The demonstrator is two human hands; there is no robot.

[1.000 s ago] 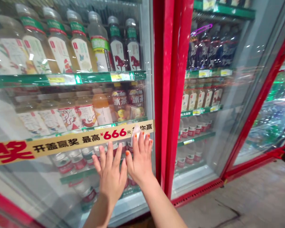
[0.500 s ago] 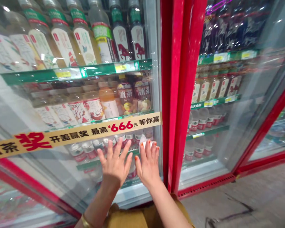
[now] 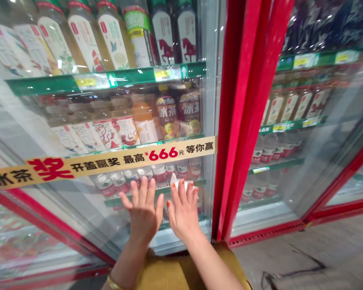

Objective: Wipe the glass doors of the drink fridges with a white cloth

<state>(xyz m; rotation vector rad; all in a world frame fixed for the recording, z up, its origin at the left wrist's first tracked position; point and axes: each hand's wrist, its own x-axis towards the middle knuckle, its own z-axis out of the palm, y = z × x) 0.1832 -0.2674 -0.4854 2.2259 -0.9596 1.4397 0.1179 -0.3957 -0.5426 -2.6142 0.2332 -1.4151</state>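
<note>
Your left hand (image 3: pixel 143 211) lies flat against the glass door (image 3: pixel 181 237) of a drinks fridge (image 3: pixel 248 112), its fingers spread wide and holding nothing. Your right hand (image 3: pixel 184 213) sits just beside it on the glass, also spread, with a white cloth (image 3: pixel 179 185) pressed under its orange-painted fingertips. That cloth is near the middle of the frame, just below a yellow printed strip (image 3: pixel 109 163) that runs across the door and shows "666".

Behind the glass, water bottles (image 3: pixel 160 173) stand on a low shelf right behind your hands. Above the strip are an orange drink bottle (image 3: pixel 143 123) and iced tea bottles (image 3: pixel 167 117), and a green shelf edge (image 3: pixel 105 78) crosses the upper left of the frame. The fridge's red frame rises to the right of your hands, with more bottles (image 3: pixel 290 104) behind a second door. A gold bracelet (image 3: pixel 115 282) circles your left wrist at the bottom of the frame, and a concrete floor (image 3: pixel 305 257) fills the lower right.
</note>
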